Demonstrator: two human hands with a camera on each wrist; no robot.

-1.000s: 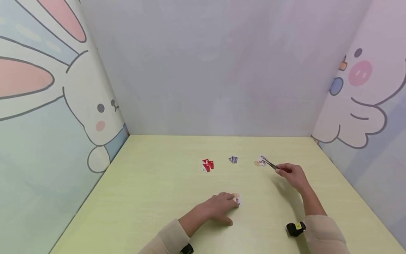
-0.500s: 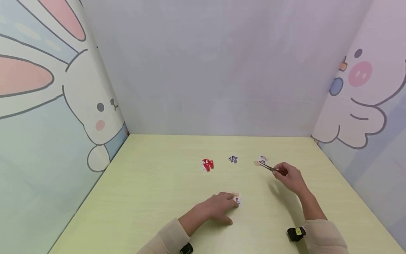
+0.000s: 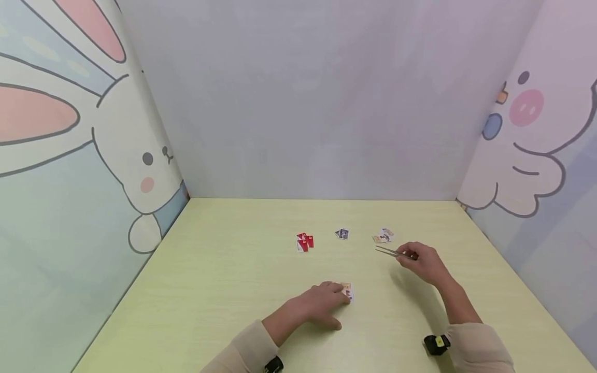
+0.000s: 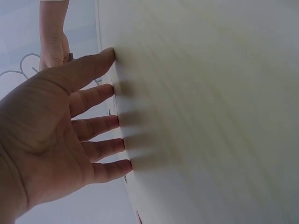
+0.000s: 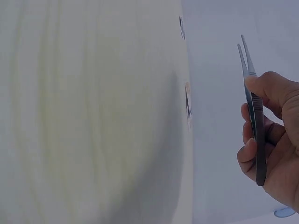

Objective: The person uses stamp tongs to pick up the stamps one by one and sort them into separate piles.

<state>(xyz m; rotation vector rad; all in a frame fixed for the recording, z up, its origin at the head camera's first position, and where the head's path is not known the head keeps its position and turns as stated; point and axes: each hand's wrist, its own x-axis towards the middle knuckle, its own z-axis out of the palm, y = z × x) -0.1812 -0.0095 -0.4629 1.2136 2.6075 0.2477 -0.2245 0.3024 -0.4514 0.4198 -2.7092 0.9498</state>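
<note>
My right hand [image 3: 422,263] grips a pair of metal tweezers [image 5: 255,112]. Their tips point left above the table, a little apart, with nothing between them. Just beyond the tweezers lies a loose pile of pale, orange-printed cards [image 3: 383,236]. My left hand [image 3: 317,304] rests with spread fingers on the table near the front. Its fingertips touch a pale card with orange print [image 3: 347,291], partly hidden beneath them. In the left wrist view the fingers [image 4: 96,126] look nearly straight, tips on the surface.
Several red-and-white cards [image 3: 305,242] overlap at the middle of the table [image 3: 224,290]. A small pile of dark blue cards [image 3: 343,234] lies between them and the orange-printed pile. A grey wall [image 3: 317,103] stands behind, with cartoon-printed panels on both sides.
My right hand has drawn the tweezers from over the orange-printed pile toward me and slightly left; that pile is now uncovered. The left hand has stayed in place.
</note>
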